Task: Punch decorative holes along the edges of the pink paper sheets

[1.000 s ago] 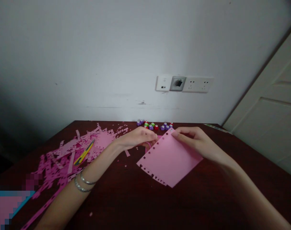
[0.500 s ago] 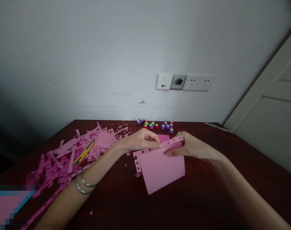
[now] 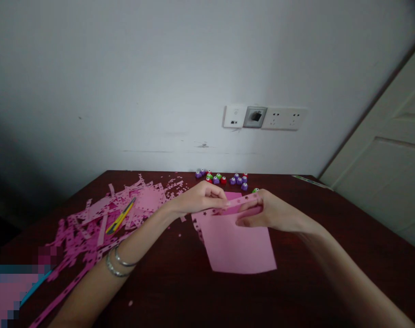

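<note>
A pink paper sheet (image 3: 239, 246) hangs in front of me, over the dark table. Along its top edge runs a strip (image 3: 246, 199) of the same pink paper with star-shaped holes. My left hand (image 3: 207, 198) pinches this strip near its middle between thumb and fingers. At the right, my right hand (image 3: 267, 212) has the strip's end at its index finger and its thumb at the sheet's upper edge. Another punched strip dangles at the sheet's left side. Behind the hands lies a deeper pink sheet (image 3: 233, 196), partly covered. Whether strip and sheet are still joined is hidden.
Pink paper scraps (image 3: 91, 214) are heaped at the left, with a yellow utility knife (image 3: 120, 217) on top. Several small purple, green and red pieces (image 3: 216, 180) with white tops stand near the wall. A ruler-like strip (image 3: 311, 182) lies at the back right.
The sheet's lower part has swung to the right and hangs straighter. A gap has opened between the strip and the sheet near my right hand. My left hand has hardly moved.
</note>
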Tool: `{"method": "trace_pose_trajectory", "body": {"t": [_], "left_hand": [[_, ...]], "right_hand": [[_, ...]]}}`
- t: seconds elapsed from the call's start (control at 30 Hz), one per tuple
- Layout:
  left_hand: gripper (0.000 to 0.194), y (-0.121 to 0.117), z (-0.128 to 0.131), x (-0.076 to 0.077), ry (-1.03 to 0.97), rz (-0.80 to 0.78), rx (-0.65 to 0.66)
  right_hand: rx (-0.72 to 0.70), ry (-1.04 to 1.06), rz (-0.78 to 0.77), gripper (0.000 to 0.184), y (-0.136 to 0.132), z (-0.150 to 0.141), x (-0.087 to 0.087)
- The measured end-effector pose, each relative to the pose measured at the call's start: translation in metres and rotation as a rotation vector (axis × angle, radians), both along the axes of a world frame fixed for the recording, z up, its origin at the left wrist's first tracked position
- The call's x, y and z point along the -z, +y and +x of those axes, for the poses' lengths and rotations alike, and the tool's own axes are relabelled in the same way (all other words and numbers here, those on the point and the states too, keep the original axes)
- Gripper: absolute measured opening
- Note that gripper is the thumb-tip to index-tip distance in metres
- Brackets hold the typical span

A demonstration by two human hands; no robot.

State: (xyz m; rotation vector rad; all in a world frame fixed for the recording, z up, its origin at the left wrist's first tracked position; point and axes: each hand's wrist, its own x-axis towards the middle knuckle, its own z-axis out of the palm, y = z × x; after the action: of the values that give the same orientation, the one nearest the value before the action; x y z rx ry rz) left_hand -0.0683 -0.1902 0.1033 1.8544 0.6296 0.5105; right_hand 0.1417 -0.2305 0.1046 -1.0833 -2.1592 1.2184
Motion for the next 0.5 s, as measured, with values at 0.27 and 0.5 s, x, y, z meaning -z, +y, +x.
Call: {"method": "trace_pose_trajectory", "body": {"t": [0.27,0.5], "left_hand": [[0.025,0.006,-0.006,-0.002,-0.041,-0.014,-0.054],[0.032,0.008,-0.024,-0.011,0.225,0.126,-0.037]], "right_hand": [[0.031,-0.023,0.046,0.02,-0.002,-0.001,-0.001],[0.157,-0.078,0.025,0.028,0.0,0.004,-0.001]]}}
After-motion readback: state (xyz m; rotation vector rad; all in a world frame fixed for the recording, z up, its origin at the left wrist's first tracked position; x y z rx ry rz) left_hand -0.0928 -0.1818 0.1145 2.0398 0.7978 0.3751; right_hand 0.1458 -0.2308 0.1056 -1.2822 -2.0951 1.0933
